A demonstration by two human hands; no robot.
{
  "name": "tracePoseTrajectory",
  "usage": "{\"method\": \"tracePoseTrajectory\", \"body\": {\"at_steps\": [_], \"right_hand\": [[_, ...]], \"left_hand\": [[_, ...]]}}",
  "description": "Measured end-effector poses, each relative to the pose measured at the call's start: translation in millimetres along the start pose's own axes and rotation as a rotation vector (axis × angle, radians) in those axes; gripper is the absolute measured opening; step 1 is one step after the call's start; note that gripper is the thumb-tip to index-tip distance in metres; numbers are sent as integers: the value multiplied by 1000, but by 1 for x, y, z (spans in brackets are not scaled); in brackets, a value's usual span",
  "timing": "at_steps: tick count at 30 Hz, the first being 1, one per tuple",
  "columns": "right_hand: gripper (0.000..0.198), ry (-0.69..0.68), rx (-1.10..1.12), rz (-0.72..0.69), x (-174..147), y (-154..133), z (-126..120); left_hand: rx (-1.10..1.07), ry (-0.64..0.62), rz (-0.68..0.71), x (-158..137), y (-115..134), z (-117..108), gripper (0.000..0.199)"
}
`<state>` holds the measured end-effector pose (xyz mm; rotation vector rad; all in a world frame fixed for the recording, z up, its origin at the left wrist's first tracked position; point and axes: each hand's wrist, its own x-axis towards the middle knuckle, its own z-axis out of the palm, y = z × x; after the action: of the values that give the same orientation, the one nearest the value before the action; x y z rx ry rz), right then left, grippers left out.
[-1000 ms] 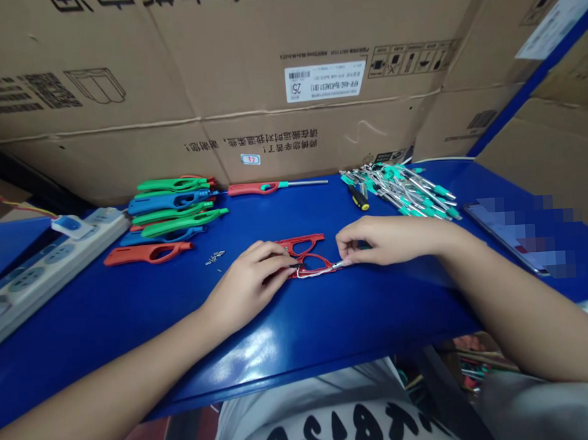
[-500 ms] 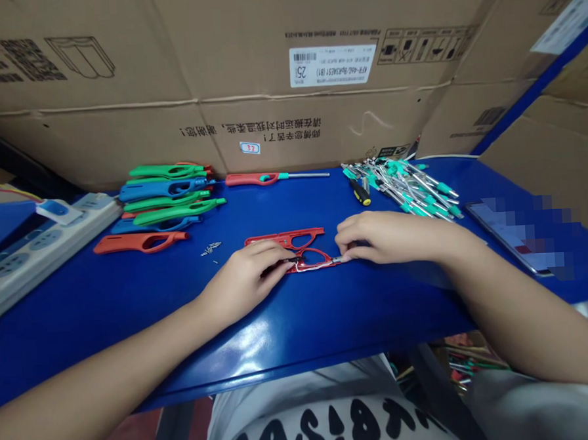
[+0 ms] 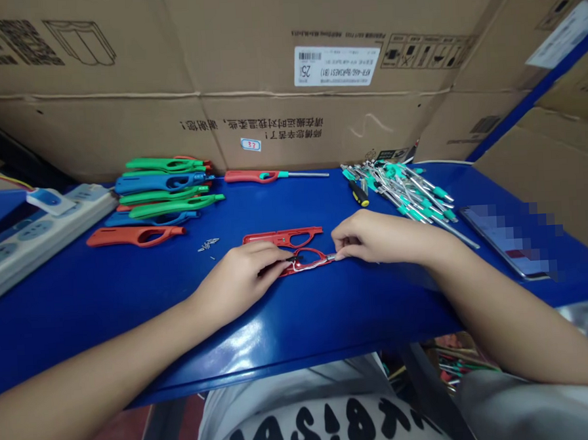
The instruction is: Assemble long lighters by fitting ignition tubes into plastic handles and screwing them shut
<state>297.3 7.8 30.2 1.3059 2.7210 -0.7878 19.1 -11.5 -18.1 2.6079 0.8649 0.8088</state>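
Observation:
On the blue table lie two halves of a red lighter casing. The nearer half (image 3: 320, 253) is partly under my left hand (image 3: 245, 275), whose thumb and fingers close on a small black part (image 3: 292, 259) inside it. A white wire (image 3: 310, 266) runs from there along the trigger loop to the nozzle end. At that end my right hand (image 3: 371, 239) pinches a short metal piece (image 3: 331, 257); its far end is hidden by the fingers. The other casing half (image 3: 275, 237) rests just behind, open side up, touched by neither hand as far as I see.
Several coloured lighter handles (image 3: 164, 182) are stacked at left, near small screws (image 3: 208, 244) and a power strip (image 3: 43, 240). Behind lies a red lighter (image 3: 252, 175). At right are metal tubes with green parts (image 3: 421, 193), a screwdriver (image 3: 359, 193) and a phone (image 3: 502, 242).
The view has shifted slightly. My right hand has drawn a little left with the metal piece at the nozzle end. My left hand keeps its grip on the black part.

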Motion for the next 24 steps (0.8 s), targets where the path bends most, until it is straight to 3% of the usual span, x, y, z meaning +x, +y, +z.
{"method": "tracePoseTrajectory", "body": {"at_steps": [3, 5, 10, 18, 24], "right_hand": [[17, -69, 156, 59, -1, 5, -3], [17, -66, 202, 22, -1, 6, -4], [21, 149, 76, -175, 3, -7, 3], [16, 91, -148, -141, 8, -27, 23], [13, 95, -95, -178, 11, -24, 27]], "left_hand": [[-1, 7, 16, 0, 1, -1, 18], [-6, 11, 22, 0, 1, -1, 18], [-1, 16, 9, -2, 0, -1, 19], [21, 17, 11, -4, -1, -2, 16], [27, 21, 3, -4, -2, 0, 17]]}}
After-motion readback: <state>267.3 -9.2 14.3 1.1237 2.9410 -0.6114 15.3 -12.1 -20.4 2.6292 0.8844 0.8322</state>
